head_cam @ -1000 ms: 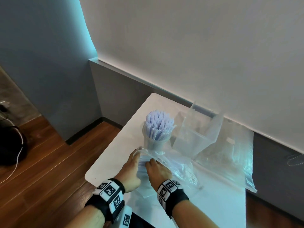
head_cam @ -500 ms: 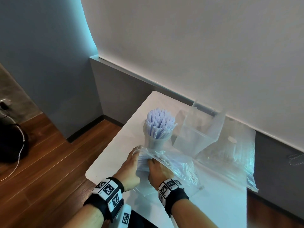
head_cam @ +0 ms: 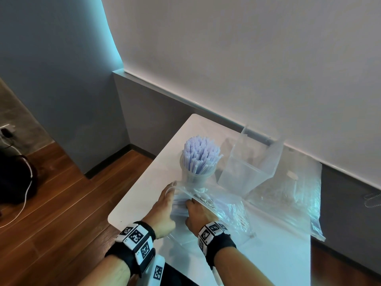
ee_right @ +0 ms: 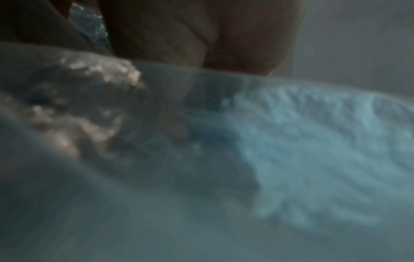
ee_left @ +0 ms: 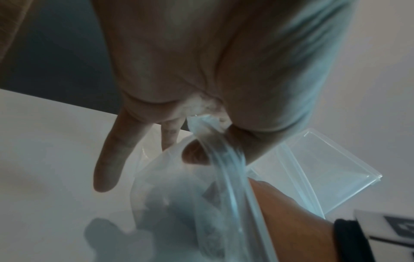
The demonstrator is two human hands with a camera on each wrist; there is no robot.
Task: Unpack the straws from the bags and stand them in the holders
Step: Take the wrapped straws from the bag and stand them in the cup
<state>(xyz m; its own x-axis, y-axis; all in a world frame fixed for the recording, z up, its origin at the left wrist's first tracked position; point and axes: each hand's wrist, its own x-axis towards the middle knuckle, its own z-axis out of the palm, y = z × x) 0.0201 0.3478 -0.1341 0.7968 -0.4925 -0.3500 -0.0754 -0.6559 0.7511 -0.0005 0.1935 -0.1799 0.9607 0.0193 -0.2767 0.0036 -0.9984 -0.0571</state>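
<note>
1. Centrally, a clear plastic bag of straws (head_cam: 208, 205) lies on the white surface (head_cam: 144, 195), its open mouth toward the person and its body running away to the right.
2. Inside it, pale straws (head_cam: 180, 209) lie flat between the two hands; in the right wrist view they show only as a blurred mass behind plastic.
3. At the bag's mouth, the left hand (head_cam: 162, 211) holds the film: the left wrist view shows a bunched fold pinched between the thumb and curled fingers (ee_left: 195, 156), while the little finger sticks out straight over the surface.
4. Just beside it, the right hand (head_cam: 199, 215) reaches into the bag mouth with its fingers on the straws; whether they are curled round the bundle or only pressing on it cannot be told, since plastic and blur hide them.
5. Touching the far edge of the bag stands a round clear holder (head_cam: 195, 178), upright and packed with pale lilac straws (head_cam: 201, 153) that fan out above its rim.
6. Right of that holder stands a square clear holder (head_cam: 247, 172) with a taller back wall.
7. Further right, a second clear bag (head_cam: 292, 195) lies spread over the surface's far right edge.
8. Beyond the surface are a grey-and-white wall (head_cam: 247, 58) and a wooden floor (head_cam: 61, 203).
</note>
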